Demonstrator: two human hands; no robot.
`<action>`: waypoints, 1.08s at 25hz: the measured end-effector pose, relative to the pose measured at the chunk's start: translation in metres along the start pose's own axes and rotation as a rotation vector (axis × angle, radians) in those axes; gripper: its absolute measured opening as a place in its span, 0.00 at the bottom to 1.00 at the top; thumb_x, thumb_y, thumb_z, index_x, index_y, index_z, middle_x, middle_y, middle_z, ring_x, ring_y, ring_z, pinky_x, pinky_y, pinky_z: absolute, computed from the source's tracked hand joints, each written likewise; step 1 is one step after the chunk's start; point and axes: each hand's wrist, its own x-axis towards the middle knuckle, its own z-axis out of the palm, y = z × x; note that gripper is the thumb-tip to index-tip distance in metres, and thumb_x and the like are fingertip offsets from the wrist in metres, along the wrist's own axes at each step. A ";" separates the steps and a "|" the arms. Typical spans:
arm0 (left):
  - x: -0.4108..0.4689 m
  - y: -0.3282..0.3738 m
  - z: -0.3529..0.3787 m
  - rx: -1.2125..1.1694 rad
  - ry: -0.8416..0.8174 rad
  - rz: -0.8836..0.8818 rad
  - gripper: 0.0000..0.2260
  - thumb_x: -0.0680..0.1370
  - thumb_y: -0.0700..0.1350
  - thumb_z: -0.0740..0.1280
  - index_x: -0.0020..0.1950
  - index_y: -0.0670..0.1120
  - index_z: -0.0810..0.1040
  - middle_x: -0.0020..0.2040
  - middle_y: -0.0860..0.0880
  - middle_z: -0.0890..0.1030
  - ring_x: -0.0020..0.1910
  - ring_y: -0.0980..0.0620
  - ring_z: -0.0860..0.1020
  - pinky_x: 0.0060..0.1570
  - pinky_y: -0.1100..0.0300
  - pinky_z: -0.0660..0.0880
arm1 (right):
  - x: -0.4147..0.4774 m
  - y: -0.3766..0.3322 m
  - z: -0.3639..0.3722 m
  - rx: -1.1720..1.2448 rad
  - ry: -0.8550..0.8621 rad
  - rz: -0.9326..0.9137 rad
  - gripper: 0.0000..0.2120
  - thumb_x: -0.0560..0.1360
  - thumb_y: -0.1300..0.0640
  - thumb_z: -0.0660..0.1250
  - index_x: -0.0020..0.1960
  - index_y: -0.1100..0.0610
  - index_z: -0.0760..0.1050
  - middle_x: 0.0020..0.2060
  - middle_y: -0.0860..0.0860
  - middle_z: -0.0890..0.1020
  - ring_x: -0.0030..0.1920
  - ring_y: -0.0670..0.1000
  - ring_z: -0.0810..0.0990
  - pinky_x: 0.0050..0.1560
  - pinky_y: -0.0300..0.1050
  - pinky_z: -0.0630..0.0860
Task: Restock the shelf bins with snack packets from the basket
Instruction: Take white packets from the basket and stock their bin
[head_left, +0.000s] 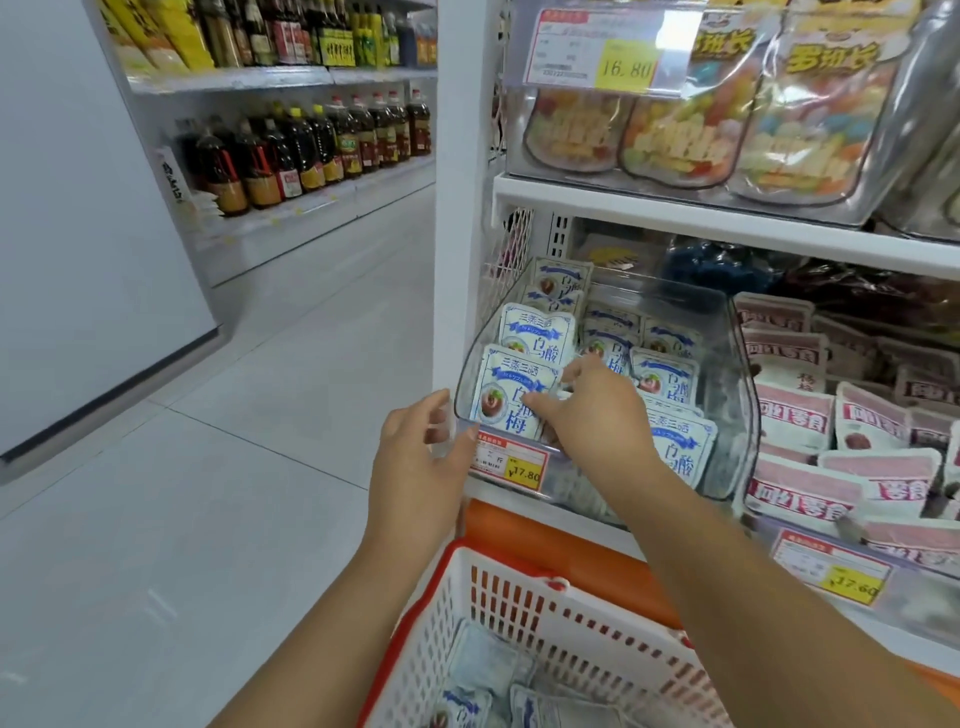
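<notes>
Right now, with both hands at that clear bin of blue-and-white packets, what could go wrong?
1. The upright front packet under the right hand could tip forward over the clear bin's low front lip and drop toward the basket or the floor.
2. The left hand, at the bin's front corner, might nudge the bin sideways or knock its yellow price tag loose.
</notes>
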 end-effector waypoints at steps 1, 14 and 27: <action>-0.006 -0.003 0.000 -0.005 0.038 -0.022 0.16 0.79 0.50 0.66 0.67 0.55 0.71 0.58 0.55 0.71 0.50 0.65 0.74 0.33 0.77 0.71 | -0.009 0.004 -0.004 0.106 0.045 -0.020 0.19 0.75 0.46 0.70 0.59 0.52 0.69 0.36 0.52 0.81 0.38 0.52 0.82 0.41 0.52 0.81; -0.165 -0.144 0.086 0.612 -1.027 -0.212 0.19 0.81 0.48 0.63 0.72 0.47 0.69 0.72 0.47 0.68 0.63 0.47 0.74 0.60 0.60 0.70 | -0.199 0.286 0.119 -0.092 -0.587 0.476 0.19 0.83 0.56 0.55 0.73 0.53 0.65 0.69 0.55 0.71 0.55 0.52 0.77 0.54 0.46 0.74; -0.177 -0.199 0.114 0.413 -0.800 -0.676 0.18 0.80 0.47 0.65 0.70 0.47 0.72 0.64 0.49 0.78 0.48 0.51 0.80 0.50 0.59 0.76 | -0.169 0.322 0.186 -0.524 -0.612 -0.031 0.27 0.79 0.57 0.60 0.76 0.49 0.59 0.70 0.51 0.69 0.69 0.55 0.66 0.69 0.50 0.63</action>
